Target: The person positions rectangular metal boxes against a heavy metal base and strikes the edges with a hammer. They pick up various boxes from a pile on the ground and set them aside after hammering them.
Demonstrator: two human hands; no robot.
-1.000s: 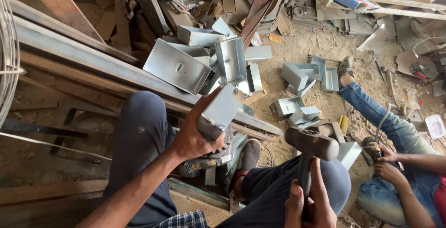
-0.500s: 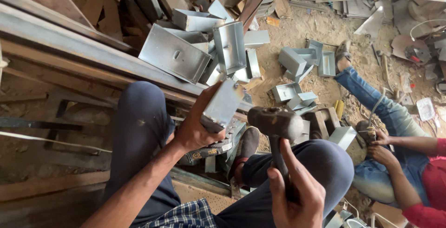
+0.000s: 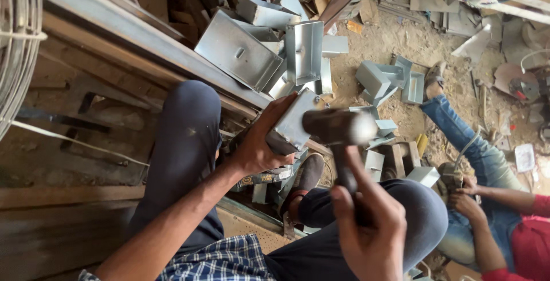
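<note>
Compared with a moment ago, the right hand [image 3: 369, 232] is gripping the dark-headed hammer [image 3: 338, 129] closer against the small grey folded sheet-metal box [image 3: 293, 122], which the left hand [image 3: 258, 143] is clasping above the knees.

A metal box [image 3: 293, 122] is gripped in the left hand [image 3: 258, 143] above the gap between the knees, and just to its right a hammer [image 3: 339, 129] is held up by the right hand [image 3: 369, 229], its head close beside the box. Behind them, a heap of metal boxes [image 3: 275, 52] is leaned against a long steel beam [image 3: 143, 40] laid across the ground. To the right, smaller boxes [image 3: 387, 80] are scattered on the dirt, and another person's hands [image 3: 464, 192] are seen near the right edge.
</note>
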